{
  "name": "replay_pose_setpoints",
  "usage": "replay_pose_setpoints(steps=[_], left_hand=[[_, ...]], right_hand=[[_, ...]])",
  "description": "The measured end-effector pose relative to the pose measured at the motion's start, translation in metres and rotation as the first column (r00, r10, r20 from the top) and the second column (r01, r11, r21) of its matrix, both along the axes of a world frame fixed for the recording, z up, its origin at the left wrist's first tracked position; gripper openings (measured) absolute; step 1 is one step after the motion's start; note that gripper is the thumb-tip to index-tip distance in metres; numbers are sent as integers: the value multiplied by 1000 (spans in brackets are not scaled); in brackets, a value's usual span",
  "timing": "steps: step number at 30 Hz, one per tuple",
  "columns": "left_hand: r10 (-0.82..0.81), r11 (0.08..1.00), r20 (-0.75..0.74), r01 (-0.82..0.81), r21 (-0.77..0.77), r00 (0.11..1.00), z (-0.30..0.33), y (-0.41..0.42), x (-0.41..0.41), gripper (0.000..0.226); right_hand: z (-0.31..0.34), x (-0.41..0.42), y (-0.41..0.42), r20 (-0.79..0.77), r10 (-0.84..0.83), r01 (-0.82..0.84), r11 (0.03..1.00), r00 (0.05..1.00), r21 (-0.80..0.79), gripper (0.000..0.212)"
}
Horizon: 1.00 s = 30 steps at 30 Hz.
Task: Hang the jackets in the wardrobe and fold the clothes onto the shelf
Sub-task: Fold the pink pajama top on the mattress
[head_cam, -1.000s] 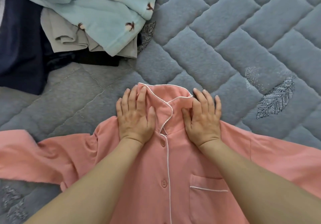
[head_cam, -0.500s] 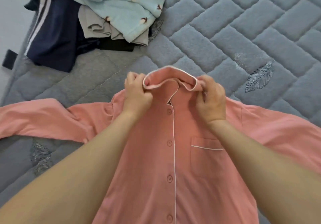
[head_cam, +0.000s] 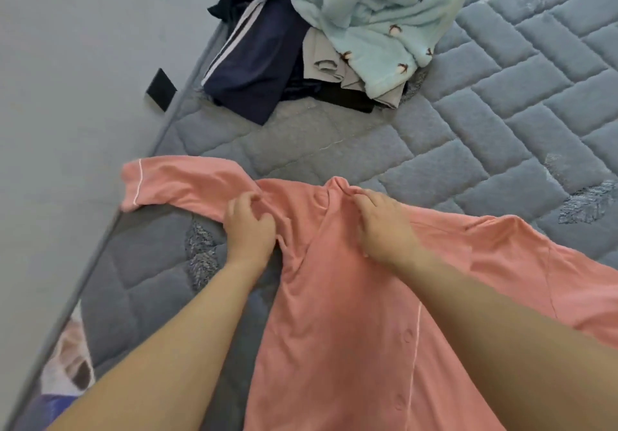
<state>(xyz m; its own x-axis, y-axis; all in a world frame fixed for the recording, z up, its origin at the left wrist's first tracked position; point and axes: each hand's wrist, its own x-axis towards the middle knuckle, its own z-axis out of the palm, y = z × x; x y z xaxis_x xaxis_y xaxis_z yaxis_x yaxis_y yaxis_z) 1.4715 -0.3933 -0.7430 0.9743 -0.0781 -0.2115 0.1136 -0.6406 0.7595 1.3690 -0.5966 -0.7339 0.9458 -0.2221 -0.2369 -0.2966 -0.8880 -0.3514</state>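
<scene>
So the pink pajama shirt (head_cam: 351, 297) is spread out on the grey quilted mattress (head_cam: 501, 96), right in front of the person, with both sleeves stretched out to the sides. The left sleeve runs out toward the mattress edge, and its cuff with the white piping sits right at that edge. The right sleeve goes off toward the right side of the view. A line of white piping and a couple of buttons show lower down on the body of the shirt.

The left hand (head_cam: 249, 226) is at the left shoulder, fingers curled in and pinching a bit of the fabric where the sleeve joins the body. The right hand (head_cam: 384, 226) sits on the right shoulder just beside the collar, fingers bent with the tips dug into the cloth there, so it looks like it's gripping a fold too, though that part is a bit blurry. The collar bunches up a little between the two hands.

Further back on the mattress there's a heap of other clothes: a light blue fleece garment (head_cam: 378, 19) with small brown prints on top, a beige piece (head_cam: 326, 63) under it, and a navy garment with white stripes (head_cam: 254, 59) to the left, close to the mattress edge. A pale floor (head_cam: 83, 79) runs along the left side.
</scene>
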Motion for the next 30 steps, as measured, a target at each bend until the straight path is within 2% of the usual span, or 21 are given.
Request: replay_pose_setpoints(steps=[1, 2, 3, 4, 6, 8, 10, 12, 14, 17, 19, 21, 22, 23, 24, 25, 27, 28, 29, 30], left_hand=[[208, 972, -109, -218, -87, 972, 0, 23, 18, 31], [367, 899, -235, -408, -159, 900, -1, 47, 35, 21], [463, 805, -365, -555, -210, 808, -4, 71, 52, 11], [499, 737, -467, -641, -214, 730, -7, 92, 66, 12], [480, 681, -595, -701, -211, 645, -16, 121, 87, 16], [432, 598, -683, -754, -272, 589, -29, 129, 102, 29], [405, 530, -708, -779, -333, 578, -38, 123, 112, 45], [378, 580, -737, -764, -283, 561, -43, 116, 120, 40], [394, 616, -767, -765, -188, 506, -42, 115, 131, 33], [445, 577, -798, -812, -91, 406, -34, 117, 141, 24], [458, 562, -792, -822, -94, 404, -24, 114, 141, 27], [567, 624, -655, -780, -54, 499, -16, 106, 135, 42], [628, 707, -470, -707, 11, 620, -12, 99, 129, 48], [580, 803, -256, -596, 15, 774, -4, 88, 122, 50], [445, 894, -42, -446, -33, 895, 6, 71, 111, 49], [301, 952, 118, -291, -92, 946, 17, 51, 97, 46], [92, 992, 325, -57, -117, 941, 32, 8, 65, 40], [18, 994, 382, 23, -102, 924, 36, -15, 46, 38], [-58, 991, 426, 103, -84, 903, 38, -37, 24, 36], [-144, 980, 452, 190, -56, 880, 37, -60, 0, 34]], right_hand=[[-1, 28, 20, -13, 56, -55, 998, 998, 12, 50], [-4, 55, 40, -14, 93, -92, 995, 996, 30, 50], [-7, 81, 59, -8, 111, -110, 992, 994, 56, 52], [-12, 106, 77, -3, 117, -116, 990, 993, 77, 53], [-24, 149, 106, -50, 108, -99, 984, 993, 148, 54], [-46, 173, 127, -181, 95, -54, 975, 979, 217, 60], [-73, 172, 140, -263, 92, -52, 987, 960, 155, 69], [-96, 165, 145, -240, 70, -54, 996, 968, 73, 74], [-108, 165, 146, -222, 77, -67, 996, 972, 53, 76], [-100, 168, 139, -252, 120, -93, 989, 960, 116, 79], [-88, 159, 134, -146, 126, -102, 982, 981, 157, 75], [-75, 138, 124, 58, 56, -63, 990, 997, 126, 64], [-67, 124, 116, 137, -15, 2, 996, 990, 93, 60], [-61, 109, 104, 196, -97, 84, 994, 976, 74, 57], [-55, 92, 89, 235, -180, 165, 983, 955, 82, 54], [-49, 75, 71, 265, -255, 235, 966, 930, 105, 49], [-37, 41, 30, 298, -413, 367, 909, 861, 199, 30], [-30, 24, 8, 254, -536, 461, 835, 805, 299, 23], [-22, 9, -14, 159, -678, 569, 703, 718, 428, 23], [-11, -5, -34, 51, -792, 639, 527, 608, 561, 25]])
